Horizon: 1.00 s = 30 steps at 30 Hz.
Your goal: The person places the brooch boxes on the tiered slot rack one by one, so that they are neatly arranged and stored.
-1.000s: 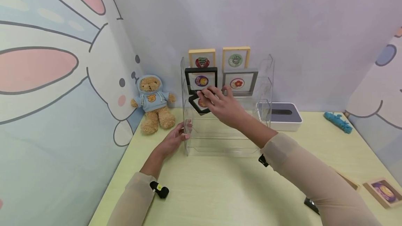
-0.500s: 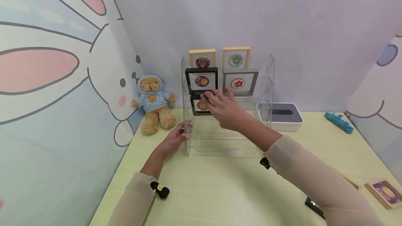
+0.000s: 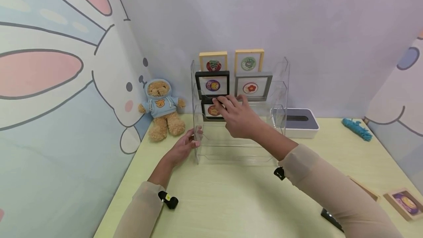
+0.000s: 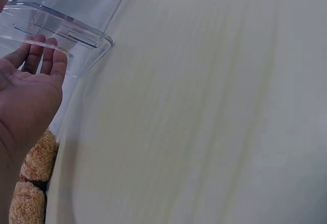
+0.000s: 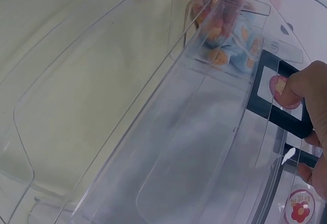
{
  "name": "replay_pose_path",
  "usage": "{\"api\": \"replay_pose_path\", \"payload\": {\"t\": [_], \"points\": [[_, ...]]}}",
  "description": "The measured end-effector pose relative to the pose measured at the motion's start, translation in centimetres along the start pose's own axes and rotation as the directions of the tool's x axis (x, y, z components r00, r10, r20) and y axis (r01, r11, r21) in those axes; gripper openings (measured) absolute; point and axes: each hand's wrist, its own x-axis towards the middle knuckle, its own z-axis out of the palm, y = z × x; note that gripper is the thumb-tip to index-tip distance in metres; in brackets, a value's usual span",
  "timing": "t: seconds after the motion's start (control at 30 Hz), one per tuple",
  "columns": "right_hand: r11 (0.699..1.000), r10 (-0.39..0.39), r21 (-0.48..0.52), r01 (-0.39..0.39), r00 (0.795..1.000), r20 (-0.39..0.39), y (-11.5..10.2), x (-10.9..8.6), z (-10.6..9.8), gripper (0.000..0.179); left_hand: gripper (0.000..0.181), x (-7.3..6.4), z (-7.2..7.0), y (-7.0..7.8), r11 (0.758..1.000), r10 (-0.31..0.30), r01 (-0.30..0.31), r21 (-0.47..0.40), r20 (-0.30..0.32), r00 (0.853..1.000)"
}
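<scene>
In the head view a clear acrylic tiered rack [image 3: 197, 157] stands on the table. My left hand [image 3: 183, 146] grips its left side panel; in the left wrist view the fingers [image 4: 47, 60] reach behind the clear plastic. With my right hand [image 3: 238, 117] I pinch a small black picture frame [image 3: 208, 119] standing level on the rack's left, below another black frame [image 3: 213, 73]. In the right wrist view the thumb [image 5: 301, 83] lies over its round red sticker [image 5: 281, 92]. The hand covers the frame's upper right corner in the head view.
A grey frame [image 3: 253, 75] and two yellow frames [image 3: 213, 54] stand higher on the rack. A teddy bear [image 3: 162, 102] sits left, a tissue box [image 3: 299, 131] right. Blue yarn [image 3: 357, 129] and a wooden frame [image 3: 401, 214] lie farther right.
The black frame in my right hand has turned from tilted to level and settled on the rack. My right hand has shifted slightly right and down. My left hand has stayed put.
</scene>
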Motion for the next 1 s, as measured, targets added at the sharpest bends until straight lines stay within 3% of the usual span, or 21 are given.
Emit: {"api": "replay_pose_path", "payload": {"t": [0.43,0.73,1.0], "points": [[0.997,-0.009,0.069,0.018,0.993,-0.118,1.1,-2.2,0.1,0.074,0.084,0.0,0.1,0.0,1.0,-0.001,0.001,-0.025,-0.004,1.0],[0.993,0.002,0.113,0.025,0.972,-0.237,2.6,-4.9,0.4,0.08,0.084,-0.1,0.2,-0.1,1.0,-0.009,0.009,-0.02,-0.011,1.0],[0.986,0.045,0.165,-0.005,0.97,-0.238,4.0,-8.0,-0.2,0.084,0.083,-0.1,0.2,0.0,1.0,-0.014,0.014,-0.005,-0.009,1.0]]}}
